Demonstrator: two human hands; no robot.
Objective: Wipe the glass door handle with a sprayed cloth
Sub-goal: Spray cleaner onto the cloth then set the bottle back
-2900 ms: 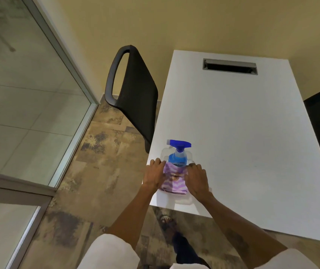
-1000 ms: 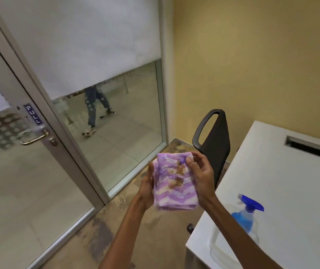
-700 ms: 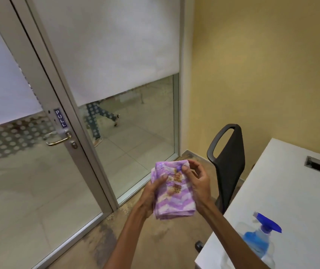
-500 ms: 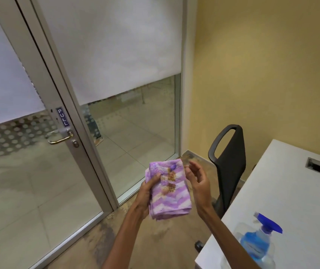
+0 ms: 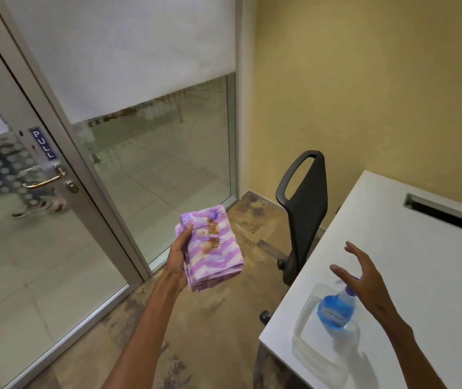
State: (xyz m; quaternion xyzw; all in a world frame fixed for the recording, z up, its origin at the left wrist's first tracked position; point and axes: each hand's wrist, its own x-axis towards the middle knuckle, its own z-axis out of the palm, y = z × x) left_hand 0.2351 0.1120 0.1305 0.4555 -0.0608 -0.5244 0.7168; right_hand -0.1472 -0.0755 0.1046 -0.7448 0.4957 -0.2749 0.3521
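My left hand (image 5: 178,255) holds a folded purple-and-white striped cloth (image 5: 213,248) with brown stains, out over the floor. My right hand (image 5: 364,282) hovers open with fingers spread, just above the top of a clear spray bottle (image 5: 333,313) of blue liquid standing near the white table's front left corner. The bottle's trigger head is mostly hidden behind that hand. A brass lever handle (image 5: 45,181) sits on the glass door (image 5: 14,248) at the left, under a blue PULL sign (image 5: 42,143), well beyond the cloth.
A black chair (image 5: 304,217) stands between the white table (image 5: 420,248) and the glass wall. A cable slot (image 5: 445,213) is set in the table's far side. A yellow wall runs behind. Someone's legs show through the door glass.
My right hand has let go of the cloth and swung right to hover over the spray bottle. The left hand alone now holds the cloth.
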